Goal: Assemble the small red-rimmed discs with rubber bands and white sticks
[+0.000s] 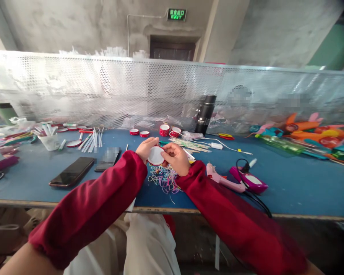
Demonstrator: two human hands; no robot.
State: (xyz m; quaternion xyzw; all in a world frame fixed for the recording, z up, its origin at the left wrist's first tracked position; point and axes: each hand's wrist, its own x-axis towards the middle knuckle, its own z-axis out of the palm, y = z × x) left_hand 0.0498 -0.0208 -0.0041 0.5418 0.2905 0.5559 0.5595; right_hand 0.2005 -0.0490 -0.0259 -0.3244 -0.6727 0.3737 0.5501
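A round white disc with a red rim [155, 156] is held between both my hands above the blue table [289, 187]. My left hand [146, 148] grips its left edge, fingers curled round it. On the disc's right edge my right hand [176, 157] is closed in a pinch. Just below the hands lies a heap of small coloured elastic bands [164, 180]. Both forearms wear dark red sleeves.
Two phones [72, 172] lie at the left. A pink glue gun [224, 179] and a purple device [250, 179] with a black cable sit at the right. Red-rimmed lids [139, 132], sticks [189, 144], a black flask [205, 114] and a white cup [49, 141] stand further back before a perforated metal screen.
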